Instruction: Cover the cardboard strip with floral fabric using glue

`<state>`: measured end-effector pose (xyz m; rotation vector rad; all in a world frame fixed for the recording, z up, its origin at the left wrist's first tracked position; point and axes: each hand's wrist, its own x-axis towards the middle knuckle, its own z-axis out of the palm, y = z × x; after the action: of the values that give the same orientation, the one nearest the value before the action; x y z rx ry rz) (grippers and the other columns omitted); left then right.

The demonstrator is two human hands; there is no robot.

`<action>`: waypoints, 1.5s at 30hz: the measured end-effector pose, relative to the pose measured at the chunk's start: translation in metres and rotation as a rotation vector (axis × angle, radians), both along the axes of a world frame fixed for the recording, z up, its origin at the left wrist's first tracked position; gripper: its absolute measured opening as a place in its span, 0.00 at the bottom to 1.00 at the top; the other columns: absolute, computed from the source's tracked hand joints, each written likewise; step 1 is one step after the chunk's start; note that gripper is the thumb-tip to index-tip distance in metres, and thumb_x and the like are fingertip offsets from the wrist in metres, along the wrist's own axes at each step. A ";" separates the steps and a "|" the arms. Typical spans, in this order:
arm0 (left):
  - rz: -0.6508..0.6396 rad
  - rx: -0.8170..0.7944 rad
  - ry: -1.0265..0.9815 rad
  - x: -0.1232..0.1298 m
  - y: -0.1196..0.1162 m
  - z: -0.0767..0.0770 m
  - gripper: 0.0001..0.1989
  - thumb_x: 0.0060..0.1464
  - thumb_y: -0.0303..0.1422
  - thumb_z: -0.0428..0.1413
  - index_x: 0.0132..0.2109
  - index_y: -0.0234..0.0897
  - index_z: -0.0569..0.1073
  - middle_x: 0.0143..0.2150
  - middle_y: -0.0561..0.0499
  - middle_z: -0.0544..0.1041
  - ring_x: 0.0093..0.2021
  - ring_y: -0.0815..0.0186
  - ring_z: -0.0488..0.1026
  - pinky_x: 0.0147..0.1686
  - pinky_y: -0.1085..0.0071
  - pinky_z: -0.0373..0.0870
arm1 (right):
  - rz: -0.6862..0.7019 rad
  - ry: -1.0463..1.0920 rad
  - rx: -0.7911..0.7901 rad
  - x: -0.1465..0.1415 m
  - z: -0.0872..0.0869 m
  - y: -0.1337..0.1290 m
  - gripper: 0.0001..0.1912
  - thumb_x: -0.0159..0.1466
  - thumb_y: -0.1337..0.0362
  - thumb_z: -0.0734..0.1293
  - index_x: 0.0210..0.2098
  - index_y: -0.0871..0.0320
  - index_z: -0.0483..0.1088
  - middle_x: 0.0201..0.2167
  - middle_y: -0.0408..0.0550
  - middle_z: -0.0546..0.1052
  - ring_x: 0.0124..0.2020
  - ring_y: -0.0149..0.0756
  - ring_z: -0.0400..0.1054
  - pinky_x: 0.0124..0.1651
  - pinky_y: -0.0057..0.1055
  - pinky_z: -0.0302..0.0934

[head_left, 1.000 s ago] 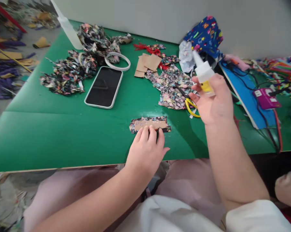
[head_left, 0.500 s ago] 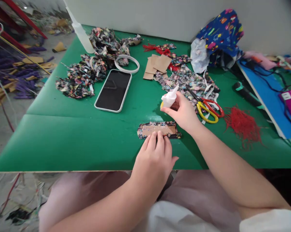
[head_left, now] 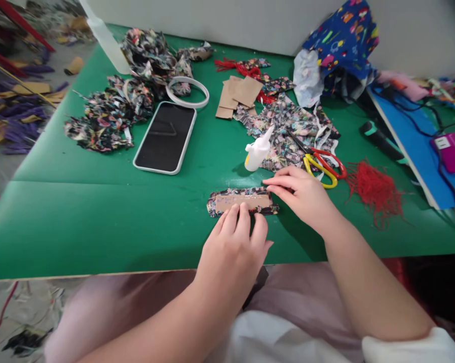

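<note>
A brown card strip [head_left: 222,202] with small shiny spots lies on a dark floral fabric piece [head_left: 211,206], whose edges show around it. The fingertips of my left hand [head_left: 237,239], somewhat spread, rest on the lower edge of card and fabric. Just right of the fabric's upper corner is my right hand [head_left: 301,196], thumb and fingertips near each other; whether anything thin is between them I cannot make out. Behind it a small white bottle [head_left: 257,154] with a pointed tip stands on the green table [head_left: 99,217], touched by neither hand.
Red-and-yellow-handled scissors [head_left: 322,169] lie beside floral fabric [head_left: 288,118] and red threads [head_left: 377,189]. Cardboard pieces [head_left: 235,96], a white ring [head_left: 203,103], a phone [head_left: 165,137] and crumpled fabric [head_left: 110,111] are farther back. A blue board [head_left: 412,151] lies right.
The white bottle has left my right hand and now stands on the table. My right hand has come down toward the fabric's right end. The view has shifted slightly.
</note>
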<state>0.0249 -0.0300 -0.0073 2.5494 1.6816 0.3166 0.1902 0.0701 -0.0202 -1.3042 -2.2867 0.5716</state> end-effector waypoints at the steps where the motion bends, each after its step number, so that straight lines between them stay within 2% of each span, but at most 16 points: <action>1: 0.007 0.010 0.002 0.000 0.000 0.000 0.19 0.54 0.38 0.52 0.49 0.30 0.70 0.50 0.35 0.72 0.50 0.53 0.69 0.48 0.60 0.69 | 0.016 -0.010 0.002 -0.001 -0.001 -0.001 0.09 0.60 0.64 0.63 0.38 0.53 0.74 0.35 0.46 0.72 0.35 0.34 0.67 0.38 0.33 0.63; 4: 0.014 0.037 0.020 0.001 0.001 -0.001 0.19 0.54 0.37 0.52 0.50 0.31 0.70 0.49 0.35 0.72 0.49 0.53 0.70 0.46 0.60 0.70 | 0.039 -0.012 0.014 -0.004 -0.004 0.001 0.09 0.59 0.65 0.63 0.37 0.53 0.74 0.34 0.46 0.70 0.35 0.33 0.66 0.38 0.32 0.62; 9: 0.006 0.111 0.036 0.003 0.002 -0.005 0.18 0.55 0.36 0.51 0.49 0.31 0.71 0.47 0.35 0.73 0.45 0.53 0.71 0.41 0.61 0.72 | 0.071 -0.031 0.008 -0.005 -0.002 0.003 0.04 0.58 0.68 0.64 0.30 0.56 0.71 0.32 0.45 0.69 0.34 0.32 0.64 0.38 0.31 0.60; 12: -0.003 0.121 0.039 0.002 0.004 -0.005 0.17 0.54 0.36 0.52 0.49 0.32 0.72 0.46 0.37 0.73 0.44 0.53 0.71 0.40 0.60 0.71 | 0.115 -0.048 0.029 -0.005 0.002 0.002 0.04 0.60 0.69 0.62 0.30 0.57 0.68 0.33 0.47 0.69 0.37 0.35 0.64 0.42 0.32 0.59; 14: -0.006 0.113 0.034 0.002 0.005 -0.005 0.16 0.54 0.35 0.51 0.48 0.33 0.72 0.45 0.38 0.73 0.43 0.53 0.71 0.39 0.60 0.71 | 0.129 -0.034 -0.001 -0.004 0.003 0.001 0.04 0.60 0.68 0.61 0.30 0.57 0.67 0.33 0.47 0.70 0.37 0.34 0.64 0.41 0.32 0.59; 19: -0.013 0.050 -0.001 0.002 0.007 -0.002 0.16 0.56 0.34 0.49 0.49 0.31 0.70 0.46 0.38 0.72 0.47 0.53 0.68 0.44 0.59 0.69 | 0.088 0.008 -0.071 -0.003 0.003 0.001 0.05 0.60 0.66 0.62 0.33 0.56 0.69 0.31 0.44 0.72 0.32 0.32 0.65 0.36 0.29 0.59; 23: -0.070 0.040 -0.019 0.003 0.008 -0.005 0.16 0.57 0.33 0.48 0.48 0.27 0.70 0.50 0.37 0.70 0.52 0.53 0.66 0.48 0.60 0.67 | 0.076 0.027 -0.054 -0.003 -0.001 0.002 0.10 0.61 0.66 0.61 0.41 0.56 0.71 0.35 0.46 0.74 0.35 0.32 0.67 0.39 0.30 0.60; 30: -0.106 0.061 -0.022 0.003 0.009 -0.010 0.17 0.58 0.33 0.46 0.48 0.24 0.69 0.50 0.35 0.71 0.52 0.54 0.67 0.48 0.60 0.69 | 0.067 0.024 -0.067 -0.005 -0.001 0.001 0.07 0.59 0.67 0.64 0.36 0.58 0.74 0.31 0.44 0.73 0.33 0.29 0.66 0.37 0.26 0.60; 35: -0.117 0.082 -0.027 0.003 0.009 -0.010 0.17 0.58 0.33 0.47 0.48 0.24 0.70 0.49 0.36 0.72 0.51 0.54 0.68 0.49 0.60 0.69 | 0.070 0.015 -0.076 -0.006 0.001 0.000 0.05 0.59 0.69 0.63 0.30 0.59 0.72 0.29 0.43 0.72 0.32 0.28 0.65 0.37 0.25 0.59; 41: -0.119 0.094 -0.027 0.003 0.011 -0.009 0.16 0.57 0.33 0.48 0.47 0.25 0.70 0.48 0.37 0.73 0.50 0.55 0.69 0.48 0.61 0.69 | 0.138 0.012 -0.115 -0.005 0.006 -0.002 0.05 0.60 0.69 0.62 0.30 0.59 0.69 0.32 0.43 0.72 0.36 0.29 0.64 0.40 0.27 0.58; 45: -0.113 0.106 -0.028 0.004 0.012 -0.010 0.16 0.57 0.33 0.48 0.46 0.25 0.71 0.47 0.37 0.74 0.49 0.55 0.70 0.47 0.61 0.69 | 0.092 0.041 -0.143 -0.005 0.004 -0.001 0.07 0.61 0.67 0.61 0.35 0.58 0.71 0.33 0.44 0.73 0.35 0.29 0.65 0.39 0.27 0.59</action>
<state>0.0290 -0.0177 -0.0173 2.6890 1.5429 0.4423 0.1848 0.0691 -0.0162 -1.2441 -2.3180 0.7994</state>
